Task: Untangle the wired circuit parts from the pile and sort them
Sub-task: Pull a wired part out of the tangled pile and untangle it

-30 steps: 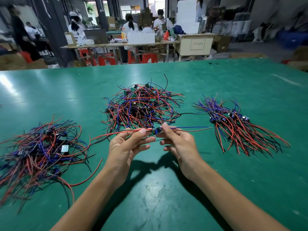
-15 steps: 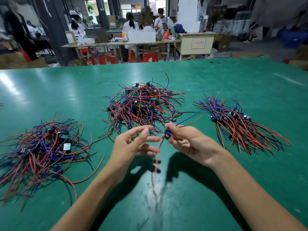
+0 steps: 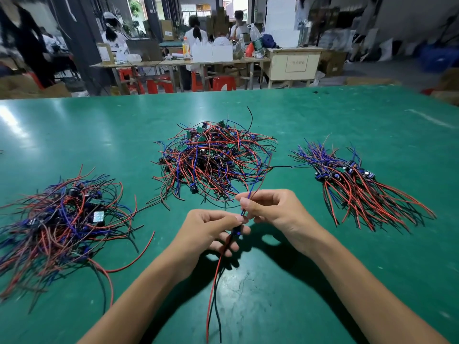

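One wired circuit part (image 3: 235,232) hangs upright between my hands above the green table (image 3: 323,281). My left hand (image 3: 211,229) pinches its small blue board, and red and black wires trail down toward me. My right hand (image 3: 270,207) pinches the blue and red wires just above the board. Behind my hands lies the tangled pile (image 3: 213,160) of red, blue and black wires with small green boards. A combed bundle (image 3: 352,180) with its wires laid parallel lies to the right. A loose heap (image 3: 59,219) lies to the left.
The table's far edge (image 3: 223,93) runs across the back. Beyond it stand work tables, red stools, boxes and several people. A single black wire (image 3: 280,167) stretches between the middle pile and the right bundle.
The part was held level between both hands, then my right hand swung it so its wires dropped. Now it hangs upright and my left hand has taken the board.
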`<state>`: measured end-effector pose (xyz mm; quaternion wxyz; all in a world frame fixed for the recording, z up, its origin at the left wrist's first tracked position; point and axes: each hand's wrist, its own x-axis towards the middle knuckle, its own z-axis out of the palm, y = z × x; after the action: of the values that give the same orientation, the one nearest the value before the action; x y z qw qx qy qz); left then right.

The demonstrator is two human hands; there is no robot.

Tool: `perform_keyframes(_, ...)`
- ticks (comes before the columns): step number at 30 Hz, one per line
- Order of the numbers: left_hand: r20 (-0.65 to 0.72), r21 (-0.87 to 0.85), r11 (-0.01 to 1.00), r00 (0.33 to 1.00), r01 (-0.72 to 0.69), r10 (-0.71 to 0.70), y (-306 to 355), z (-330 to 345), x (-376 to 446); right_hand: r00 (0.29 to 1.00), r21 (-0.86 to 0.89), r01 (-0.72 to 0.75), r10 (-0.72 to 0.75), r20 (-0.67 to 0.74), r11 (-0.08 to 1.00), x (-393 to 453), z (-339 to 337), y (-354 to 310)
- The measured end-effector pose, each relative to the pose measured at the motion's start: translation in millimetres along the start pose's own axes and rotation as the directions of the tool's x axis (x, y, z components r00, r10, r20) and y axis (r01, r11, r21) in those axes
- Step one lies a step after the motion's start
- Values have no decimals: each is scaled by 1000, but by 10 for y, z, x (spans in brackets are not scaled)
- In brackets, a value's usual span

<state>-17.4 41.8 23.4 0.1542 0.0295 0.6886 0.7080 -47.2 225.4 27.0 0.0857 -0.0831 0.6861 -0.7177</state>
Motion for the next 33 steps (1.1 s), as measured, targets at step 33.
perform_keyframes(33,75,188,982,997,-4,-11,85,20,-23,926,583,-114,299,-230,804,57,115,-40)
